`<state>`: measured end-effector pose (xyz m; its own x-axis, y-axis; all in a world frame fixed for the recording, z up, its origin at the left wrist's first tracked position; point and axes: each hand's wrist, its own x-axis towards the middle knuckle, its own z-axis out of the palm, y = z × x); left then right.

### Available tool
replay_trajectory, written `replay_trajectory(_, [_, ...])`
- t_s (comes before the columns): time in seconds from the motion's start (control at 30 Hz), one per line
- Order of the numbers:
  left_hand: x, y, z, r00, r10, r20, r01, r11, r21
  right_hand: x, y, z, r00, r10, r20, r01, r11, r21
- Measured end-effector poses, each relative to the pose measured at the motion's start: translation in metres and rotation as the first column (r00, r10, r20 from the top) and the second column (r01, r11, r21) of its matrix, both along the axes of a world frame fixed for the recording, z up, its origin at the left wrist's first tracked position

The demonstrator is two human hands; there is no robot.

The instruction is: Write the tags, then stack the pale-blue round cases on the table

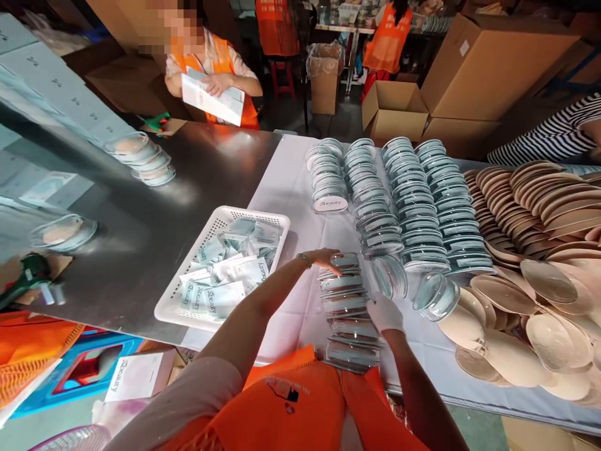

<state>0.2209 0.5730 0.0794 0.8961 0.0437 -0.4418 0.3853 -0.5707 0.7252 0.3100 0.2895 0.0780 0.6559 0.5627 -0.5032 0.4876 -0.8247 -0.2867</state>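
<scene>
Two hands bracket a stack of clear round cases that stands at the near edge of the white cloth, right in front of our chest. Our left hand, bare with a bracelet at the wrist, lies flat and unclenched on the top case. Our right hand, in a white glove, is cupped against the stack's right side about halfway up. Whether its fingers wrap round the back we cannot tell. The pile leans a little, so we judge that the hand on top and the hand at the side are there to keep it from sliding apart.

Beyond it, long rows of cases lie shingled, each overlapping the next, which likely keeps them from rolling. Two loose cases rest tilted on their edges at the near ends of the rows. Beige pads are fanned out in overlapping rows to the right, close to the gloved hand.

A white basket of sachets sits just left of the stack, half on the steel table. Across the table a co-worker's hand holds a white box, and a striped sleeve shows at the right.
</scene>
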Motion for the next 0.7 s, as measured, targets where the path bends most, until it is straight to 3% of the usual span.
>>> replay_trajectory(0.13, [-0.002, -0.017, 0.015, 0.994, 0.021, 0.105, -0.033, 0.993, 0.117, 0.019, -0.016, 0.01, 0.997, -0.068, -0.048, 0.07, 0.996, 0.054])
replay_trajectory(0.27, [-0.02, -0.07, 0.024, 0.941, -0.035, 0.336, -0.082, 0.941, 0.33, 0.02, -0.024, 0.003, 0.983, -0.125, -0.132, 0.148, 0.971, 0.187])
replay_trajectory(0.4, [-0.043, -0.119, 0.019, 0.915, -0.169, 0.367, 0.03, 0.934, 0.356, 0.014, -0.031, -0.006, 0.958, -0.145, -0.248, 0.221, 0.924, 0.311])
replay_trajectory(0.57, [-0.049, -0.132, 0.013, 0.946, -0.02, 0.324, -0.111, 0.917, 0.382, 0.013, -0.037, -0.013, 0.938, -0.147, -0.313, 0.261, 0.896, 0.36])
replay_trajectory(0.7, [-0.059, -0.14, 0.013, 0.946, 0.011, 0.323, -0.136, 0.92, 0.368, 0.016, -0.039, -0.015, 0.945, -0.104, -0.309, 0.229, 0.887, 0.401])
